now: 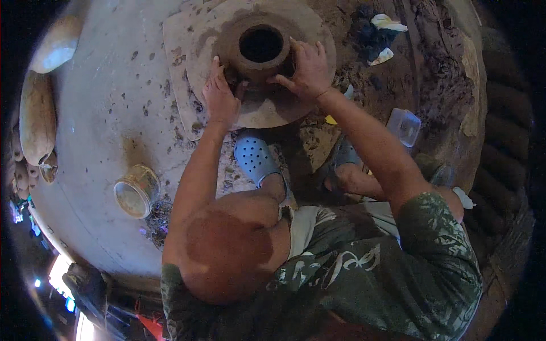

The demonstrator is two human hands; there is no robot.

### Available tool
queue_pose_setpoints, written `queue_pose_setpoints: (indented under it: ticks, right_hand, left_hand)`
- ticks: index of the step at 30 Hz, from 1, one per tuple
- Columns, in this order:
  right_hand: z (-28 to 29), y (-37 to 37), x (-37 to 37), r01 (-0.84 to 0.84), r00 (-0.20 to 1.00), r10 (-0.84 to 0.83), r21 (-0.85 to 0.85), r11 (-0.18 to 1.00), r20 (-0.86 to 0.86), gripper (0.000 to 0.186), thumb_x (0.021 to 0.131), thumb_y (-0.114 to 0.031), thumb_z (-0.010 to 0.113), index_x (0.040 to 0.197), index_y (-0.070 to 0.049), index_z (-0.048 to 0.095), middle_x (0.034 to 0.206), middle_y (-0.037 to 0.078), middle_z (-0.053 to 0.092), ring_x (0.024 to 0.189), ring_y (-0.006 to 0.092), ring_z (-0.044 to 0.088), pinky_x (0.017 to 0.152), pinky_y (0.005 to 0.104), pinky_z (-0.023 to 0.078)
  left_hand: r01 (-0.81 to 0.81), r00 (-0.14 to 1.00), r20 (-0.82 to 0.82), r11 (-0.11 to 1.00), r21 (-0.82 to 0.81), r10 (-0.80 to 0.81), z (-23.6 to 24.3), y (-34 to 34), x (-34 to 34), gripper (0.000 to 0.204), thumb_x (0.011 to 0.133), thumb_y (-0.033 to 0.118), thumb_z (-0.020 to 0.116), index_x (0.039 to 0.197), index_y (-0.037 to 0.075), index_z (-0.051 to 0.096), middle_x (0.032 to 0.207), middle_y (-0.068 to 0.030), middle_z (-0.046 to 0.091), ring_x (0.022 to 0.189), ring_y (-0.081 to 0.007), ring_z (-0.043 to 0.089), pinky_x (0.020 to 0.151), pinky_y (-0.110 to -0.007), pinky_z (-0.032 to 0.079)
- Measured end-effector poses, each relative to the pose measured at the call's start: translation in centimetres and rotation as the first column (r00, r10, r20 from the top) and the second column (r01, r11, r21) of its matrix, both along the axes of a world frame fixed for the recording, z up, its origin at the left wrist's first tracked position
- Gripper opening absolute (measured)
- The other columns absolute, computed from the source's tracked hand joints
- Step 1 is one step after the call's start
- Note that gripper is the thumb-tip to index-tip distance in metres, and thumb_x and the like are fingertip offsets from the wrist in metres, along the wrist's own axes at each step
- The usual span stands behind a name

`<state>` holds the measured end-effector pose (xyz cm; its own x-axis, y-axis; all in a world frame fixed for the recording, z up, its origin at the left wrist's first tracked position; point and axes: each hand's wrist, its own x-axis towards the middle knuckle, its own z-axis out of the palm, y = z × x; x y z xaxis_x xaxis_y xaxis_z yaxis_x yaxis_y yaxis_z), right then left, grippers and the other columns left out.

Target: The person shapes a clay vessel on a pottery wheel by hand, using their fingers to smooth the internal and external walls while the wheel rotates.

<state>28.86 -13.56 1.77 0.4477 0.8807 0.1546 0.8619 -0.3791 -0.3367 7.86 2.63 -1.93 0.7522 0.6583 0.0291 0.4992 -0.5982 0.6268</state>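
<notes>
Two bare hands frame a round, dark clay pot (pixel 256 68), which sits on a pale disc (pixel 273 112) at the top of the view, beyond the feet. As far as the shape shows, the forming looks well along: the vessel has a wide body, a thick ring of a rim and a round, dark mouth. The lower wall lies partly behind the fingers and in shadow, so its finish is hard to judge; smoothing or further shaping may be what is left, though the view does not settle it.

The left hand (pixel 222 98) lies along the pot's near left side, its fingers pointing away from the body and its thumb angled inward. Opposite, the right hand (pixel 308 71) flanks the near right side, fingers extended up past the rim's edge, thumb reaching left toward the near wall. Each grip is loosely spread, thumb well apart from fingers, and neither closes around the pot; how firmly they press cannot be told. Both forearms stretch forward and converge, the left fairly straight, the right slanting in from a green sleeve (pixel 438 227). A blue clog (pixel 253 154) stands just beside the disc, between the forearms.
</notes>
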Motion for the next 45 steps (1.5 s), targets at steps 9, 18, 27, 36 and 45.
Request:
queue_pose_setpoints:
  ticks: [9,18,27,36,45]
  right_hand:
    - [0.0,-0.5,8.8,-0.088,0.985,0.089,0.007,0.996,-0.145,0.062,0.085,-0.044,0.081,0.137,-0.014,0.063,0.122,0.012,0.069,0.122,0.0339,0.062,0.109,0.0457,0.045]
    - [2.1,-2.3,1.1,0.016,0.858,-0.143,-0.254,0.967,-0.493,0.067,0.093,-0.026,0.060,0.157,-0.017,0.042,0.110,0.025,0.072,0.102,0.0444,0.069,0.096,0.0501,0.054]
    - [2.3,-2.7,-8.8,0.062,0.867,-0.246,-0.395,0.916,-0.433,0.094,0.090,-0.023,0.064,0.162,0.004,0.009,0.094,0.033,0.069,0.089,0.0491,0.069,0.082,0.0576,0.054]
    - [3.3,-3.6,-7.1,0.077,0.904,-0.074,-0.009,0.997,-0.421,0.072,0.093,-0.022,0.062,0.159,-0.013,0.036,0.099,0.026,0.072,0.088,0.0460,0.070,0.079,0.0571,0.055]
    - [4.9,-1.6,-2.0,0.021,0.861,-0.292,-0.545,0.838,-0.416,0.090,0.094,-0.021,0.059,0.167,-0.019,0.006,0.093,0.030,0.070,0.085,0.0507,0.067,0.079,0.0577,0.054]
  left_hand:
    - [0.014,1.000,0.012,0.998,-0.064,-0.014,-0.1,0.7,0.2,0.091,0.095,0.031,0.070,0.163,0.004,0.016,0.149,-0.0200,0.052,0.135,-0.0356,0.051,0.110,-0.050,0.035]
    - [-0.104,0.972,0.192,0.982,-0.160,0.134,0.4,-4.4,-0.2,0.073,0.105,0.022,0.054,0.162,-0.002,0.017,0.164,-0.0257,0.029,0.148,-0.0411,0.035,0.122,-0.049,0.026]
    - [-0.106,0.944,0.212,0.841,-0.530,0.253,3.0,-9.3,-0.6,0.072,0.110,0.035,0.043,0.162,-0.006,0.015,0.159,-0.0288,0.034,0.145,-0.0379,0.038,0.121,-0.045,0.027]
    - [-0.082,0.929,0.273,0.857,-0.508,0.251,1.6,-8.2,-2.4,0.060,0.110,0.035,0.047,0.152,-0.007,0.034,0.142,-0.0246,0.049,0.131,-0.0362,0.051,0.114,-0.045,0.037]
    - [0.038,0.981,0.196,0.992,-0.119,-0.014,0.7,0.3,-2.3,0.064,0.107,0.038,0.051,0.153,-0.004,0.037,0.143,-0.0263,0.051,0.130,-0.0396,0.053,0.110,-0.047,0.041]
